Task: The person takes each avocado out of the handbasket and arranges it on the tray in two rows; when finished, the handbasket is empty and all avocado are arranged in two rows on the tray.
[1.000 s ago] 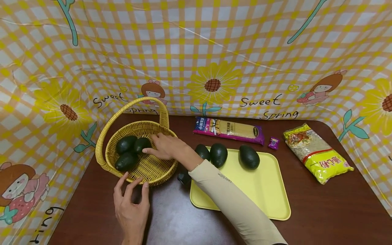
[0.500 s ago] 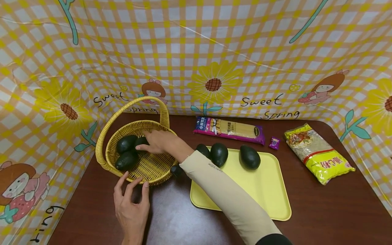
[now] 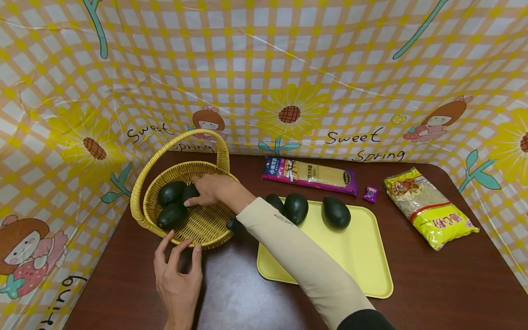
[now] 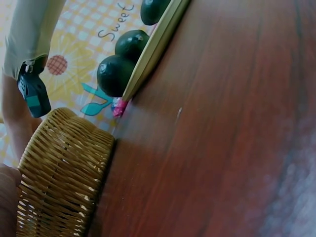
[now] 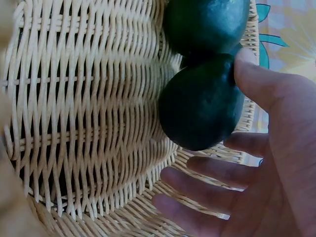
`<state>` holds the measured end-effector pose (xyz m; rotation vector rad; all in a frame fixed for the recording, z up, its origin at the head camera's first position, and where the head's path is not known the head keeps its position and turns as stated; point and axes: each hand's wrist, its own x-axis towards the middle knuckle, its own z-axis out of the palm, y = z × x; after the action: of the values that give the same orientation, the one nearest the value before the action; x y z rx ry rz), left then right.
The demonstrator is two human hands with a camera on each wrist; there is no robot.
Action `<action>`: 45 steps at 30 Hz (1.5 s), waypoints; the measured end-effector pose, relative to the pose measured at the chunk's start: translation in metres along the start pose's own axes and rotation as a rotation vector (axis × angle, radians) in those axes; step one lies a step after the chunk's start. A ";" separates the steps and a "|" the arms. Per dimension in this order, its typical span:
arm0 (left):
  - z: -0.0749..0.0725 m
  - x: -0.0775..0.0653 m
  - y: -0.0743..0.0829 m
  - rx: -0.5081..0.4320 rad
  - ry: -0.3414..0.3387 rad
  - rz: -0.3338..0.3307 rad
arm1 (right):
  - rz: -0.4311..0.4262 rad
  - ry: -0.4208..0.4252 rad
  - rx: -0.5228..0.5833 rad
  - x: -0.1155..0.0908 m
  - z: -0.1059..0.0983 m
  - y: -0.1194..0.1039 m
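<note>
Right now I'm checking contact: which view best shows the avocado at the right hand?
Right wrist view: the avocado shows close and nearly whole beside the right hand. The head view shows it partly hidden under that hand; the left wrist view shows the basket from outside, not that avocado.

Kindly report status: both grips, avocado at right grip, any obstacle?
Left grip at basket, near rim. Right grip touching avocado; firm hold unclear. Two other avocados close beside.

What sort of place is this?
Probably a staged tabletop booth rather than a working kitchen: printed checked cloth screens three sides of the dark tabletop, where a wicker basket of avocados stands beside a yellow tray.
</note>
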<state>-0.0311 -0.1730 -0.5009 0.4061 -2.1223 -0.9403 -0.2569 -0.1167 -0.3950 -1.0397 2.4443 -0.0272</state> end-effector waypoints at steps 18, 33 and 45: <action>0.002 -0.001 0.002 -0.004 0.005 0.006 | -0.032 -0.013 -0.045 -0.003 0.001 0.005; 0.001 -0.002 0.001 -0.006 0.022 0.009 | -0.061 0.062 -0.052 -0.023 0.003 0.013; -0.001 -0.001 -0.001 -0.026 0.035 0.022 | -0.084 0.132 0.034 -0.042 0.012 0.016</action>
<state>-0.0299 -0.1739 -0.5019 0.3831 -2.0770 -0.9411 -0.2370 -0.0746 -0.3910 -1.1588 2.5061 -0.1704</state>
